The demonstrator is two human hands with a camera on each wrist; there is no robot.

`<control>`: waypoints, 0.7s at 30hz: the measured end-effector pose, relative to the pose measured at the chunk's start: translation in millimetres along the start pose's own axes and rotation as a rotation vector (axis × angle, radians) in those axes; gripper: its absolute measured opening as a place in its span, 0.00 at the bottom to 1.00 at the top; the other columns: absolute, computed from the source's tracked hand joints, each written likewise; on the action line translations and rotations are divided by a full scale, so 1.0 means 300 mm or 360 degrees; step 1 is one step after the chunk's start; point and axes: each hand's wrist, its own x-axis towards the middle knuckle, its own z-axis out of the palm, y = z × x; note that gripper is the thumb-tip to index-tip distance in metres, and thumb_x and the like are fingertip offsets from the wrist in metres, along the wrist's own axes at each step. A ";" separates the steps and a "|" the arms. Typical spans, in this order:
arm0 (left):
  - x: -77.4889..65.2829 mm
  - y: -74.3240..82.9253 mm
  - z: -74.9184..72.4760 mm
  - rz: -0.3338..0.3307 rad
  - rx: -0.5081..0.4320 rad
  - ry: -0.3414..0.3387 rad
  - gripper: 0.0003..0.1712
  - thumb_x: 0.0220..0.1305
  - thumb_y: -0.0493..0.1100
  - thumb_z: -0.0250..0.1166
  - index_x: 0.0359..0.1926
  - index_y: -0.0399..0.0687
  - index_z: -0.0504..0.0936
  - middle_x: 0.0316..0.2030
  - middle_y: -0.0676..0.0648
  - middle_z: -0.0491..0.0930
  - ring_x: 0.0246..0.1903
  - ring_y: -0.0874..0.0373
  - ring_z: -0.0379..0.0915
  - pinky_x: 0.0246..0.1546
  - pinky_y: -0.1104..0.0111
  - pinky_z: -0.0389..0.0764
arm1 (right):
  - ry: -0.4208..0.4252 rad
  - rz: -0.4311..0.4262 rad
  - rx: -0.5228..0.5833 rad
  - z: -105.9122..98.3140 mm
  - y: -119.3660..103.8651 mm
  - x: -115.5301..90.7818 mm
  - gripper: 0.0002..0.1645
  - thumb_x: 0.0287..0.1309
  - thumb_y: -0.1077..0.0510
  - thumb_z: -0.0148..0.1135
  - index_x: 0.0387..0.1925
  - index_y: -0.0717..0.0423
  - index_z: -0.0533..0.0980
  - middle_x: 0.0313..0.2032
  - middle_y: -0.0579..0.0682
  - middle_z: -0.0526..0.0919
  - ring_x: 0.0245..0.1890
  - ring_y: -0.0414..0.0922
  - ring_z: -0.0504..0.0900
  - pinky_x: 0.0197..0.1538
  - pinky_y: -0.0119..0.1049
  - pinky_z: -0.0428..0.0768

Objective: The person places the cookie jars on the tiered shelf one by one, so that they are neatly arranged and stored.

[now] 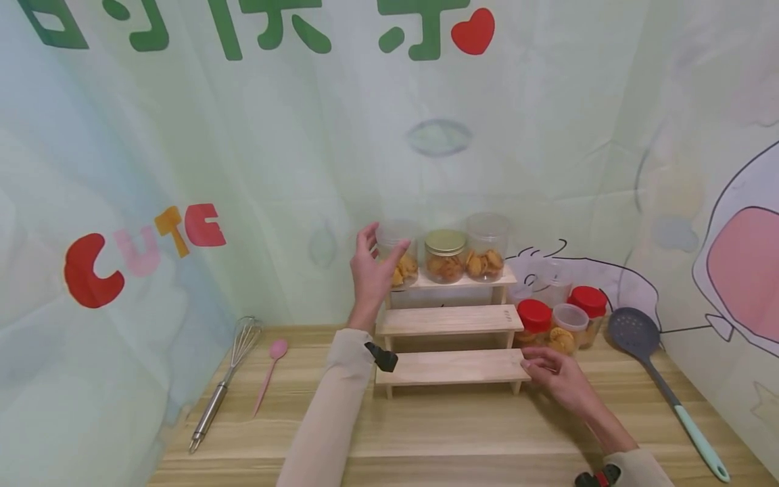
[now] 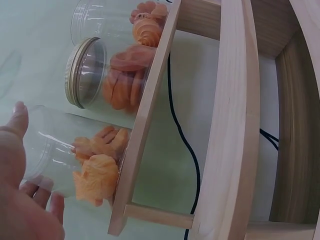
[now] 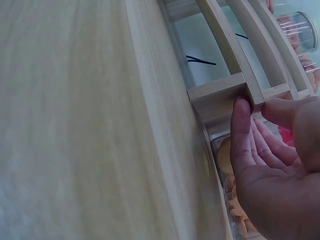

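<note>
A three-step wooden rack (image 1: 450,367) stands on the table. On its top step are a clear jar of orange-brown snacks (image 1: 406,270) at the left, a gold-lidded jar (image 1: 445,257) in the middle and another clear jar (image 1: 486,260) at the right. My left hand (image 1: 374,274) is at the left jar, thumb and fingers spread apart around its upper part. In the left wrist view the fingers (image 2: 44,187) lie close by the jar's side; whether they touch it I cannot tell. The right hand (image 1: 560,379) pinches the right end of the bottom step (image 3: 252,92) between thumb and finger.
Right of the rack stand red-lidded jars (image 1: 535,316) and a clear-lidded jar of cookies (image 1: 566,328). A slotted ladle (image 1: 657,368) lies at the far right. To the left lie a whisk (image 1: 222,389) and a pink spoon (image 1: 270,368). A printed curtain (image 1: 377,135) hangs behind.
</note>
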 end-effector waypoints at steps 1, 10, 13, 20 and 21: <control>0.001 0.001 0.002 -0.0001 0.0006 0.0000 0.44 0.55 0.62 0.74 0.69 0.56 0.68 0.67 0.46 0.74 0.68 0.51 0.69 0.67 0.58 0.74 | 0.0000 0.0006 -0.0001 0.000 0.001 0.000 0.30 0.66 0.50 0.65 0.63 0.62 0.73 0.49 0.60 0.85 0.42 0.38 0.84 0.44 0.30 0.85; 0.011 -0.003 0.022 -0.0004 0.0044 -0.0010 0.45 0.55 0.63 0.74 0.69 0.56 0.67 0.67 0.47 0.74 0.68 0.52 0.69 0.67 0.60 0.74 | -0.0002 0.0021 -0.0012 0.000 0.003 0.004 0.32 0.66 0.47 0.65 0.63 0.61 0.73 0.50 0.59 0.85 0.44 0.40 0.84 0.45 0.30 0.85; 0.008 -0.005 0.024 0.0005 0.0049 -0.0022 0.45 0.55 0.63 0.75 0.70 0.56 0.68 0.67 0.49 0.74 0.68 0.53 0.70 0.67 0.61 0.74 | -0.0003 0.0035 -0.0010 -0.001 0.000 0.004 0.32 0.65 0.47 0.66 0.63 0.61 0.73 0.50 0.59 0.85 0.44 0.40 0.84 0.45 0.30 0.85; 0.002 -0.016 0.025 0.0090 0.0023 -0.0070 0.45 0.56 0.56 0.76 0.71 0.53 0.68 0.68 0.49 0.73 0.68 0.55 0.70 0.67 0.62 0.74 | -0.0010 0.0044 -0.0013 -0.003 0.001 0.004 0.34 0.65 0.45 0.66 0.64 0.60 0.72 0.50 0.57 0.85 0.45 0.41 0.84 0.45 0.30 0.85; 0.000 -0.017 0.025 0.0096 0.0021 -0.0074 0.45 0.56 0.56 0.76 0.72 0.53 0.67 0.68 0.49 0.73 0.68 0.55 0.69 0.67 0.63 0.74 | -0.0010 0.0044 -0.0008 -0.003 0.000 0.004 0.33 0.65 0.45 0.66 0.64 0.60 0.72 0.50 0.58 0.85 0.45 0.42 0.84 0.45 0.31 0.85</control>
